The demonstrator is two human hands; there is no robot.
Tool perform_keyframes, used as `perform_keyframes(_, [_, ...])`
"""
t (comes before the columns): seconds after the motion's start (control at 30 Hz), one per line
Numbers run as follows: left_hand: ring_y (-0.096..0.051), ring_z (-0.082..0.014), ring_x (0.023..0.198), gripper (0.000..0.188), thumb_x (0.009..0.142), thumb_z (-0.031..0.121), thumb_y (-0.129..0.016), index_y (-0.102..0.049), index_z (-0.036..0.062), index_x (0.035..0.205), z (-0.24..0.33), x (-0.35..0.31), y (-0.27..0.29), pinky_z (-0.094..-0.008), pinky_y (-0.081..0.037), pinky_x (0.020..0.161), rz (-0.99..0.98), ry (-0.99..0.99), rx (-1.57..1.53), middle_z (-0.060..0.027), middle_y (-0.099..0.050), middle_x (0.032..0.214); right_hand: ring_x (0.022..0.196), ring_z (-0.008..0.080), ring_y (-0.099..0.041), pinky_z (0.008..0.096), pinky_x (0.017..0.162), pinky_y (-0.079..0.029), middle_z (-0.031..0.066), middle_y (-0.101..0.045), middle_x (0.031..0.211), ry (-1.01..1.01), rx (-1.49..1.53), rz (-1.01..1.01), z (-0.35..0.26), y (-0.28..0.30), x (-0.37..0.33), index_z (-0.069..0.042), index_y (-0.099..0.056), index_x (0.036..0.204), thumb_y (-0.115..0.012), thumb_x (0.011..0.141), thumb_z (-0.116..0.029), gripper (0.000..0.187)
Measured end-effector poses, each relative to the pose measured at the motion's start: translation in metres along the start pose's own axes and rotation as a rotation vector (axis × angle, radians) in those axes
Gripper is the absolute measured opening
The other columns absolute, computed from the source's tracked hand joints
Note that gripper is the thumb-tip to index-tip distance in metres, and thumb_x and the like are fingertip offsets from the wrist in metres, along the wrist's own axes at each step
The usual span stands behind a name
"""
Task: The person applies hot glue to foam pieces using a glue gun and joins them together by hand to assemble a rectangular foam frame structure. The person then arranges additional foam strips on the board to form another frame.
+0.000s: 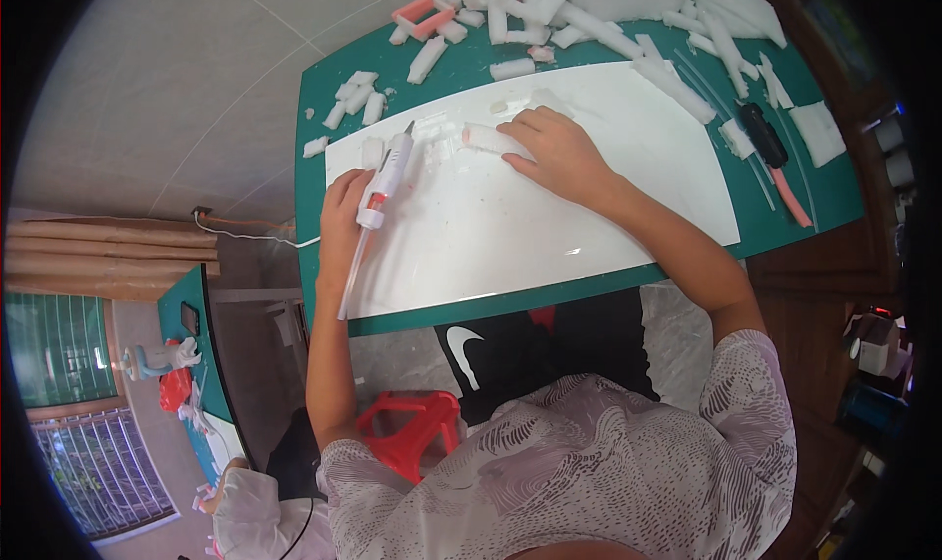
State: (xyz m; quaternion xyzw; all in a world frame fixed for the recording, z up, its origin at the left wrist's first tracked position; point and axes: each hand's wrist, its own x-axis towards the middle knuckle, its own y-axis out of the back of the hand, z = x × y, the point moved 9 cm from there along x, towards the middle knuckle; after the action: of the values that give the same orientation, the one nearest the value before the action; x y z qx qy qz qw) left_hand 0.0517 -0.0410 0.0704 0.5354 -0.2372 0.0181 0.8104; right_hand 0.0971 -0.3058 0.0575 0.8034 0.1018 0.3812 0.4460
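White foam roll [481,139] in the right hand's [559,155] closed grip, over the far part of the white board [520,236]; to its left, white glue gun [392,170] held in the left hand's [342,205] grip; beyond, foam offcuts [428,60] on the green bench [339,69].

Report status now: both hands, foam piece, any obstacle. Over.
Left hand: holds glue gun. Right hand: grips white foam piece over white board. Small foam block close beside glue gun.

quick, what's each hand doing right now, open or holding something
Left hand: closed, holding the white glue gun.
Right hand: closed on a white foam piece, over the white board.
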Motion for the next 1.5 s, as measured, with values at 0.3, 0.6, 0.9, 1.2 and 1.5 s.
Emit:
perform_keyframes(0.3, [-0.057,-0.031,0.1,0.054,0.075,0.008,-0.076,-0.065,0.0036,0.128,0.027,0.029,-0.028,-0.0391,-0.049,0.084,0.033,-0.221,-0.063,-0.0136,-0.063,0.107,0.094,0.031,-0.064,0.0368,0.083,-0.053,0.0125,-0.064,0.109,-0.16,0.183,0.071,0.016,0.003,0.004,-0.004,-0.067,0.118,-0.075,0.085,-0.017,0.037])
perform_keyframes(0.6, [-0.058,-0.0294,0.094,0.06,0.065,0.002,-0.076,-0.068,0.0059,0.125,0.03,0.02,-0.018,-0.0379,-0.047,0.08,0.044,-0.243,-0.077,-0.012,-0.062,0.102,0.094,0.0277,-0.065,0.0333,0.08,-0.053,0.0113,-0.062,0.11,-0.211,0.287,0.013,0.004,0.004,0.009,-0.005,-0.065,0.125,-0.074,0.086,-0.013,0.041])
perform_keyframes(0.9, [-0.057,-0.0296,0.094,0.064,0.059,-0.011,-0.071,-0.07,0.008,0.121,0.023,0.017,-0.024,-0.0377,-0.046,0.08,-0.003,-0.192,-0.075,-0.0118,-0.061,0.103,0.093,0.0264,-0.065,0.0325,0.078,-0.054,0.0125,-0.063,0.11,-0.152,0.292,0.041,-0.007,0.005,0.007,-0.004,-0.066,0.124,-0.077,0.083,-0.011,0.043])
perform_keyframes(1.2, [-0.056,-0.0299,0.094,0.056,0.064,0.001,-0.077,-0.07,0.0092,0.119,0.026,0.02,-0.026,-0.0384,-0.045,0.081,-0.065,-0.195,-0.057,-0.0114,-0.06,0.104,0.094,0.026,-0.067,0.0325,0.079,-0.055,0.012,-0.065,0.109,-0.225,0.304,-0.039,-0.003,-0.006,0.0,-0.004,-0.066,0.122,-0.076,0.084,-0.013,0.04])
perform_keyframes(1.5, [-0.057,-0.0302,0.097,0.049,0.069,0.017,-0.079,-0.069,0.0083,0.117,0.013,0.018,-0.03,-0.0382,-0.044,0.082,-0.136,-0.149,-0.005,-0.0119,-0.061,0.106,0.095,0.0223,-0.06,0.0301,0.071,-0.055,0.0062,-0.062,0.097,-0.007,-0.005,-0.083,-0.029,-0.019,-0.008,-0.006,-0.065,0.107,-0.075,0.082,-0.018,0.029])
